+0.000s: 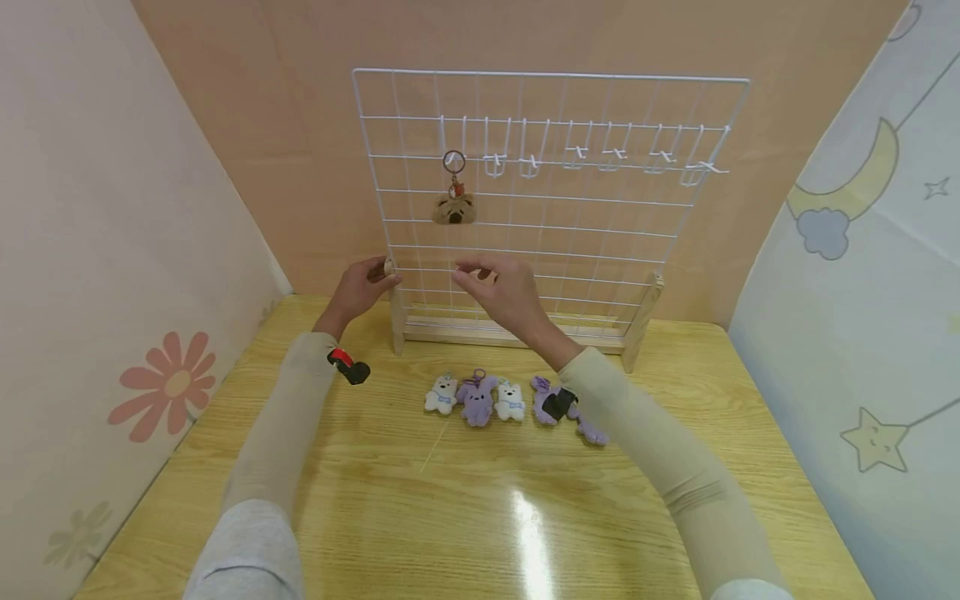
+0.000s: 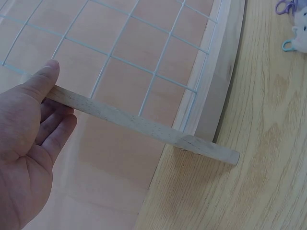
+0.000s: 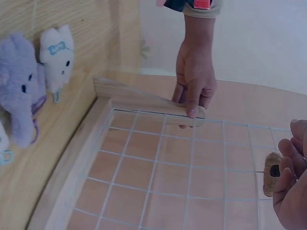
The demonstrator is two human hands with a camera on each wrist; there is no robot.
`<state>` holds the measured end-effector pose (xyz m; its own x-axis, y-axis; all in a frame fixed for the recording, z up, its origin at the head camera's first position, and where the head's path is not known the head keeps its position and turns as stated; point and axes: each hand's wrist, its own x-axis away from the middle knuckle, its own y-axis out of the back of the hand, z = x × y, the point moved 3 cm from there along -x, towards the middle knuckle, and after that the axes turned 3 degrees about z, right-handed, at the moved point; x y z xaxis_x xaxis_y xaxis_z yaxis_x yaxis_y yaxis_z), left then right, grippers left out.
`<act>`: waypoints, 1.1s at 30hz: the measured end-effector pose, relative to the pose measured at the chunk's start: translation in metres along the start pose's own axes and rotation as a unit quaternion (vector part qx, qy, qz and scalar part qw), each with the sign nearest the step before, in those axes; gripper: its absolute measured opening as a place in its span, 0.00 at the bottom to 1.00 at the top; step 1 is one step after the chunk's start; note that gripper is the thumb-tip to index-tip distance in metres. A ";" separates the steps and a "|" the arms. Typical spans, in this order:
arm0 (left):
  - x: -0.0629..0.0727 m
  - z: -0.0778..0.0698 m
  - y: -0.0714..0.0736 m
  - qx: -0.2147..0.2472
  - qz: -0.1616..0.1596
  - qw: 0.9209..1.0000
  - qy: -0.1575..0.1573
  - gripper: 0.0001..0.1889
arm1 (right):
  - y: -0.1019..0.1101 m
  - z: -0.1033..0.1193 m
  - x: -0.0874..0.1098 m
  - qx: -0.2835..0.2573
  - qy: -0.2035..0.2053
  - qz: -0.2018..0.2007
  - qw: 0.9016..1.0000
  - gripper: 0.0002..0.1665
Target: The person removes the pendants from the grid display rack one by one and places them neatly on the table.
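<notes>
A white wire grid (image 1: 555,208) stands in a wooden base (image 1: 465,332). My left hand (image 2: 33,129) grips the top of the base's left wooden post (image 2: 124,120) between thumb and fingers. My right hand (image 1: 506,292) is in front of the grid, its fingers loosely bent with nothing visible in them. Above it, a brown bear-head keychain (image 1: 454,208) hangs by its ring from the leftmost hook. In the right wrist view the right hand's fingers (image 3: 290,163) partly cover that bear head.
Several white hooks (image 1: 577,154) line the grid's upper part. Plush keychains lie in a row on the table: a white bear (image 1: 441,395), a purple rabbit (image 1: 477,403), another white bear (image 1: 510,402) and purple ones partly behind my right wrist. Patterned walls flank both sides.
</notes>
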<state>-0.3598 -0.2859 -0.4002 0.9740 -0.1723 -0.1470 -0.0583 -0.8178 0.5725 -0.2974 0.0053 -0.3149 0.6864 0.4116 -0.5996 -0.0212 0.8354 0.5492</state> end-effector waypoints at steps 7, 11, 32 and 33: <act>0.001 -0.002 0.000 0.002 -0.003 1.000 0.003 0.32 | 0.016 0.010 -0.020 0.007 0.008 -0.040 0.999 0.14; 0.001 -0.003 0.000 0.002 -0.004 1.000 0.001 0.32 | 0.025 0.014 -0.034 -0.001 0.000 -0.062 0.998 0.14; 0.002 -0.002 0.000 0.010 0.001 1.000 0.004 0.30 | 0.034 0.008 -0.086 -0.024 -0.085 -0.133 0.987 0.16; 0.002 -0.002 0.000 0.011 0.002 1.000 0.004 0.30 | 0.033 0.009 -0.088 -0.023 -0.087 -0.137 0.987 0.16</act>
<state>-0.3573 -0.2850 -0.3987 0.9757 -0.1701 -0.1380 -0.0660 -0.8291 0.5552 -0.3520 -0.0065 -0.2393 0.7854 0.1030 -0.6103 0.1523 0.9236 0.3519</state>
